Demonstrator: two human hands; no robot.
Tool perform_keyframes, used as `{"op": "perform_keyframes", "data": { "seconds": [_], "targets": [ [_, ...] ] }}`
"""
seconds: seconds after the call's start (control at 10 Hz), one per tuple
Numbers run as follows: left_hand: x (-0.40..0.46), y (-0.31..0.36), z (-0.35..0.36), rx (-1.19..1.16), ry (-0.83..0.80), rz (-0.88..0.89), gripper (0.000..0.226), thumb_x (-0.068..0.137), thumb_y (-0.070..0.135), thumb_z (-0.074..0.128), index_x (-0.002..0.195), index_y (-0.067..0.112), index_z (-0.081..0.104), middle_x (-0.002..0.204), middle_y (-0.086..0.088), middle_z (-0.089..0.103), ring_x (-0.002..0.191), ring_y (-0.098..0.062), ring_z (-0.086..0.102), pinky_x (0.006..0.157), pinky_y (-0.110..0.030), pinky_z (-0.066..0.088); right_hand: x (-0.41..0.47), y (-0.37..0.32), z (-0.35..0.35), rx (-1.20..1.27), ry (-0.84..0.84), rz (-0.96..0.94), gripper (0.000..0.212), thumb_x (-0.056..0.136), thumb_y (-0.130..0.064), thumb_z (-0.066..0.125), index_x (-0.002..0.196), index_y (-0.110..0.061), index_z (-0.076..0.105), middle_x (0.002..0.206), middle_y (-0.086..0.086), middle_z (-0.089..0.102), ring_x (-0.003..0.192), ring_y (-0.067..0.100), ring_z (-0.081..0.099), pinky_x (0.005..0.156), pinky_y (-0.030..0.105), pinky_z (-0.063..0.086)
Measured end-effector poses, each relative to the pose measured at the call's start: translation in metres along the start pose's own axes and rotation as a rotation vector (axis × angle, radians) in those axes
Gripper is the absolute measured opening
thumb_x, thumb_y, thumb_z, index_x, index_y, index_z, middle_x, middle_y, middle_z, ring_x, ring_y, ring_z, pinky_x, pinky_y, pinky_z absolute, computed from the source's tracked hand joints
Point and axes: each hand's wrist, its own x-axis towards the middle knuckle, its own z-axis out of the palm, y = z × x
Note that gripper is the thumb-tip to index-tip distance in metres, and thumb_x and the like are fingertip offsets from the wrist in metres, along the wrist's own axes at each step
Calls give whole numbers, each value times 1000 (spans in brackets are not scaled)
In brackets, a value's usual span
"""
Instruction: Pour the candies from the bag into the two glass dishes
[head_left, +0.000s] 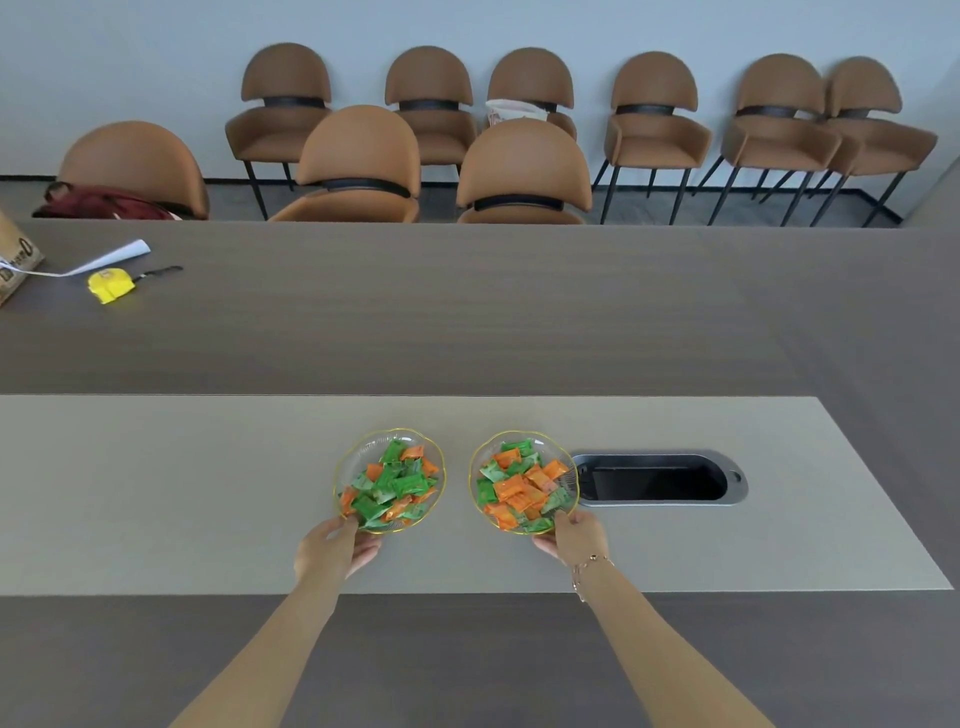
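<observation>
Head view: we look down on a long table whose light central strip (156, 493) carries two gold-rimmed glass dishes side by side, a narrow gap between them. The left dish (358, 457) and the right dish (491, 452) each hold a heap of green and orange wrapped candies (395, 486). Our left hand (332, 545) grips the near rim of the left dish, thumb on top of the edge and fingers underneath; our right hand (574, 535), with a thin bracelet (589, 564) at the wrist, clasps the near right rim of the right dish in the same manner. Whether the dishes rest on the strip or are lifted slightly, we cannot tell. Just right of the right dish, and partly overlapped by its rim, lies a dark oval cable recess (660, 480). Far left on the darker tabletop sit a yellow tape measure (110, 285), a strip of white paper (111, 255) and the corner of a cardboard box (13, 262). Brown chairs (524, 171) stand beyond the table.
</observation>
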Motion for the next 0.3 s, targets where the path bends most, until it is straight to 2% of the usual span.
{"op": "perform_keyframes", "data": {
  "seconds": [0.1,0.2,0.3],
  "targets": [
    [-3,3,-1,32,-13,8,34,92,14,59,121,-2,56,78,-19,66,67,-24,65,51,-25,60,0,0,-1,-17,14,-17,32,95,-12,44,65,-8,56,64,10,68,75,36,72,88,49,56],
    [0,7,-4,94,-17,20,31,89,16,63,114,-2,60,76,-16,66,67,-25,66,50,-25,60,1,-1,-6,-34,14,-6,33,94,-10,45,63,-8,57,66,10,67,78,35,69,88,47,56],
    [-4,13,-5,198,23,58,33,85,19,67,111,0,63,72,-12,65,66,-26,67,82,-40,60,6,-2,-9,-58,7,1,31,93,-10,46,62,-7,47,59,4,54,59,19,65,66,24,53]
  ]
}}
